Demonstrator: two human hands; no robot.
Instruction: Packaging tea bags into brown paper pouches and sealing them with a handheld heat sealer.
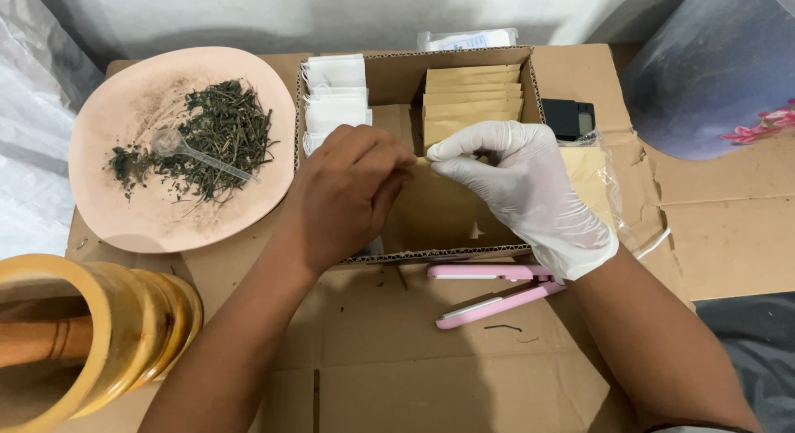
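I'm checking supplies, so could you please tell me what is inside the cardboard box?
Inside the cardboard box stand white sachets at the left and tan paper pouches at the right. The left hand and gloved right hand cover the box's middle, hiding what lies beneath.

The left hand (352, 193) and the gloved right hand (522, 185) cover most of the thin tan piece (424, 161) pinched between them, so its shape cannot be told. The wooden mortar (91, 334) is cut off by the left and bottom edges. The pink sealer (497, 292) runs partly under the right wrist. The blue container (712, 69) is cut by the top and right edges
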